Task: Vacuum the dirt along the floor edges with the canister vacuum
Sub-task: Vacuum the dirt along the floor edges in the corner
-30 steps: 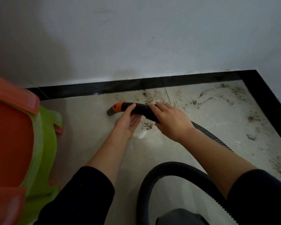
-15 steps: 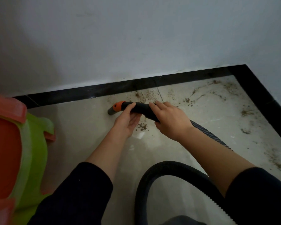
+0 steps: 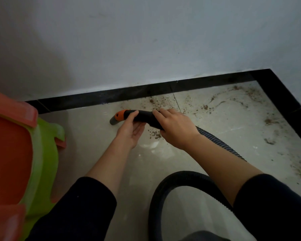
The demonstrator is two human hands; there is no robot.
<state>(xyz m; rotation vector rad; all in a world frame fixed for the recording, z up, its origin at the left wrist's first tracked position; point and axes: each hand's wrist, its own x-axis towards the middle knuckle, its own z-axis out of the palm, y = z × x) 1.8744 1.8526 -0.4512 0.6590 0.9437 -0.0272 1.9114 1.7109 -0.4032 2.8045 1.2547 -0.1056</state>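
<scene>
Head view: both hands are on the nozzle [image 3: 143, 117], a black tube w/ an orange end and a grey mouth. The mouth is down on the floor [image 3: 94, 140], near the far edge and just short of the black skirting [image 3: 111, 96]. Left grip [image 3: 130, 131] cups the tube from below near the orange end, thumb on top and fingers curled under. Right grip [image 3: 177, 129] wraps over the rear of the tube where the ribbed hose [image 3: 219, 142] joins. Both are closed round it and neither is slack. The hose runs back to the right, then loops along the near edge. A grey shape at the bottom is prob. the canister, but too little of it shows to tell.

Progress: early-to-mid, approx. The floor left of the nozzle along the far edge looks free of crumbs. Dirt [image 3: 161, 102] lies thick against the skirting just right of the nozzle, w/ a small patch [image 3: 155, 134] on the floor between the grips. More specks and smears [image 3: 268, 121] spread to the far-right corner and down the right edge. So most of the far edge's right part, the corner and the whole right edge are left to do.

Orange and green stools [image 3: 24, 153] stand stacked at the left edge, apart from the nozzle.
</scene>
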